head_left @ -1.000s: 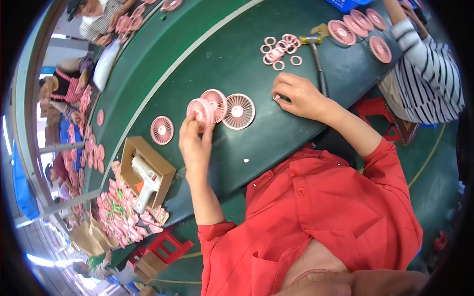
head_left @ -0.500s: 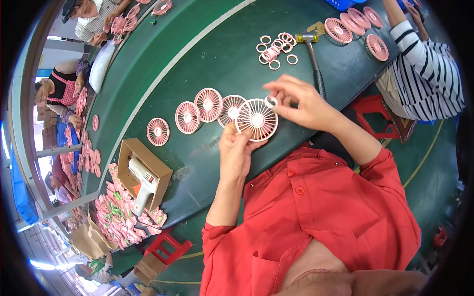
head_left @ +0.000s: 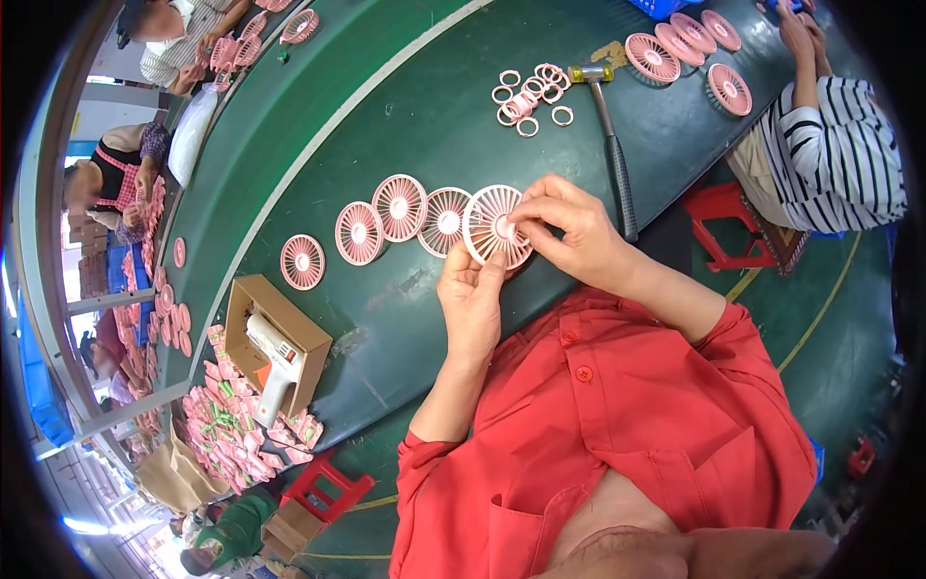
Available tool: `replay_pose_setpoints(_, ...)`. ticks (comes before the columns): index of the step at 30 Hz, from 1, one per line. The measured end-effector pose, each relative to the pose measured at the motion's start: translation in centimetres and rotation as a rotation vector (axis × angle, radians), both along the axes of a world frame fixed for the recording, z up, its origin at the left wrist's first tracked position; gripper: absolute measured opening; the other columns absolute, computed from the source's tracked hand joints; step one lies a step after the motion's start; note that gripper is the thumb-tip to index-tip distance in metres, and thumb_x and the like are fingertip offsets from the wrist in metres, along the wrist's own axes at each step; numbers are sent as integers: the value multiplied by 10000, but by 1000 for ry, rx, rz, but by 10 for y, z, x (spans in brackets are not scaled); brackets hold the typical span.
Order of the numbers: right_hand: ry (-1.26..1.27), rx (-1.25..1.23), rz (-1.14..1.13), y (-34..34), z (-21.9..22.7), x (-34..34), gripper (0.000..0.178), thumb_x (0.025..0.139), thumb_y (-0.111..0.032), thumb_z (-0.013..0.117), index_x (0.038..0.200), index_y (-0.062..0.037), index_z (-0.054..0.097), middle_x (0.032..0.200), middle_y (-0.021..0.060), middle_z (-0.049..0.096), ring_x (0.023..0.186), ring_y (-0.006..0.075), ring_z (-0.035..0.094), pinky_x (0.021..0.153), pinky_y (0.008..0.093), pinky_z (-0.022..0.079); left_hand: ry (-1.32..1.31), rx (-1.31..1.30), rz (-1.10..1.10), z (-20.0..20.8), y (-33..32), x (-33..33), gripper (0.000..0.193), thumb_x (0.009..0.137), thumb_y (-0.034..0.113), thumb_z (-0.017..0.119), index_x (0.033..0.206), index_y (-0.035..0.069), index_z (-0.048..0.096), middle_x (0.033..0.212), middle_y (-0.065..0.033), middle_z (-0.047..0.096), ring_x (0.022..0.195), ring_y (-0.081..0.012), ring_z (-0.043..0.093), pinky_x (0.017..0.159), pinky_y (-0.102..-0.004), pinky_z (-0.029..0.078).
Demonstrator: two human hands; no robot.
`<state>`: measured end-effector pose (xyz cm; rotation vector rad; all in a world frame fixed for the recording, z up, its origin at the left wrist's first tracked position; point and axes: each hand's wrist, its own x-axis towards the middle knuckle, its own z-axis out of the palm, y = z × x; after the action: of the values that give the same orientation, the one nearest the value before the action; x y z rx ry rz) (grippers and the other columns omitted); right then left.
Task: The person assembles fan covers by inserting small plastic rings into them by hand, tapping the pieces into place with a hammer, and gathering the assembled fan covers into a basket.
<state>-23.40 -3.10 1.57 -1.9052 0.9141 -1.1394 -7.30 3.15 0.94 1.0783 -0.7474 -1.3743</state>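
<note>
My left hand is closed on the lower rim of a round pink fan grille, held tilted up above the green table. My right hand is closed too, its thumb and fingertips pinching at the hub of that grille. The small ring they carried is mostly covered by the fingers there. To the left, several like grilles lie in a row: one beside the held piece, then a raised one, another and a separate one.
Loose pink rings lie farther back by a hammer. More grilles are at the far right near a co-worker in stripes. At left, a cardboard box holds a heat-gun-like tool beside piled pink parts.
My right hand has brought the small ring from the grille's upper right edge to its hub. The held grille has shifted slightly left, and the striped co-worker's arms have moved.
</note>
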Motion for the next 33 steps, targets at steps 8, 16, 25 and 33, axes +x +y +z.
replay_pose_setpoints(8, -25, -304, -48, -12, -7, 7, 234, 756, 78, 695, 977, 4, 676, 925, 123, 644, 749, 256, 639, 649, 330, 537, 276, 140, 0, 0, -8, -3, 230, 1002, 92, 512, 1223, 44, 552, 1167, -92, 655, 1026, -206, 672, 844, -374, 600)
replay_pose_setpoints(16, 97, -396, 104, -18, 0, 6, 183, 776, 25, 701, 955, -6, 680, 922, 108, 656, 767, 260, 654, 644, 333, 544, 171, 26, 74, -7, -12, -10, 213, 968, 80, 604, 1170, 32, 560, 1099, -85, 671, 940, -182, 688, 773, -326, 613)
replay_pose_setpoints(25, -153, 206, -21, -1, -4, 12, 236, 835, 12, 713, 1069, 16, 679, 985, 87, 590, 831, 128, 630, 719, 253, 548, -132, -134, 182, -15, -14, -20, 186, 940, 10, 640, 1095, 24, 539, 1067, -41, 623, 982, -96, 600, 866, -247, 507)
replay_pose_setpoints(33, -165, 194, -131, 0, -3, 19, 229, 826, 2, 726, 1046, 25, 668, 1020, 96, 601, 835, 127, 631, 721, 242, 550, -85, -151, 200, -16, -19, -24, 189, 974, 35, 582, 1154, 8, 529, 1147, -87, 629, 1007, -141, 632, 872, -290, 540)
